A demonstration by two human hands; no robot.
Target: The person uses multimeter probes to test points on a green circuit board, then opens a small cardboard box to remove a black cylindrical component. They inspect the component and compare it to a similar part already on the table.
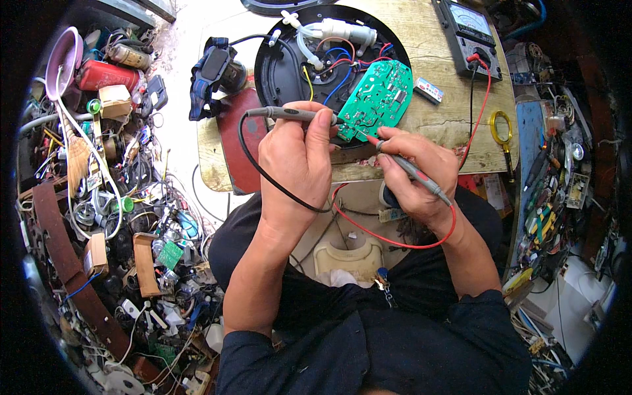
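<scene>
A green circuit board (378,99) lies at the right side of a round black housing (266,79) holding a small pump-like part (342,29), clear tubes and coloured wires. My left hand (296,155) is closed on a grey test probe (282,113) with a black lead, its tip at the board's lower left. In my right hand (421,174) is a second grey test probe (416,172) with a red tip and red lead, pointing at the board's lower edge. Whether either tip touches the board I cannot tell. An analog multimeter (469,41) stands at the far right with both leads plugged in.
On the wooden table (434,128) are a small box (428,91), a yellow-rimmed magnifying glass (501,128), a dark red flat thing (240,141) and a strapped headlamp-like item (216,72). Piled parts and cables (164,263) crowd the floor at left; more clutter (550,197) sits right.
</scene>
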